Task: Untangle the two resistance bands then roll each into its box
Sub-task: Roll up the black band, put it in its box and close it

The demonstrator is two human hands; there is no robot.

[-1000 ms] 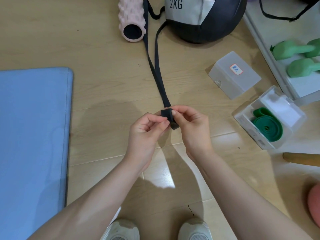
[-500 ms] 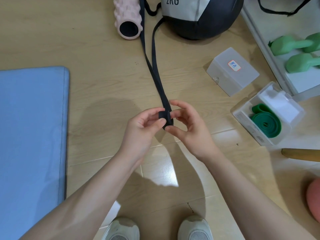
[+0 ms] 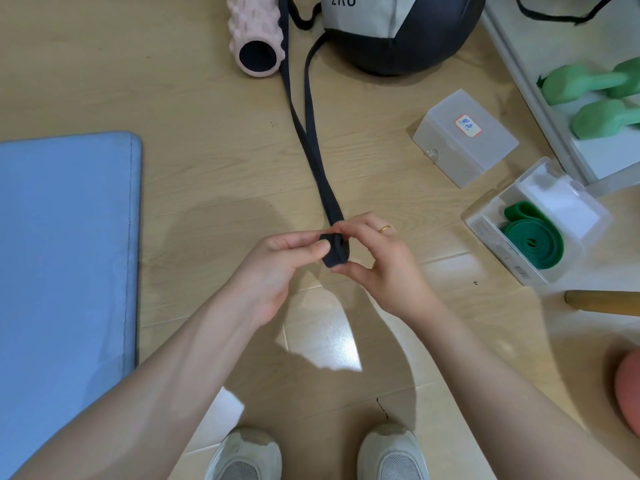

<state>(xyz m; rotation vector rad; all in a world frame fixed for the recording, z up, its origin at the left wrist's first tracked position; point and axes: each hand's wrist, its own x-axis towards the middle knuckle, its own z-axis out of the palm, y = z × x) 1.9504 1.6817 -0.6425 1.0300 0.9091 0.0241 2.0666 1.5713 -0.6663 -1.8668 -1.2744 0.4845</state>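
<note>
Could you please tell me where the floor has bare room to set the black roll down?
Bare floor lies between the blue mat and the black band, and again between the band and the closed box. The right is crowded: open box, dumbbells.

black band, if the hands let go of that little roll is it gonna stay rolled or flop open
The black band looks limp: its loose length lies flat in soft curves on the floor. The small roll seems held only by the left hand and right hand pinching it, so it would probably spring loose. The green band stays coiled inside its box.
</note>
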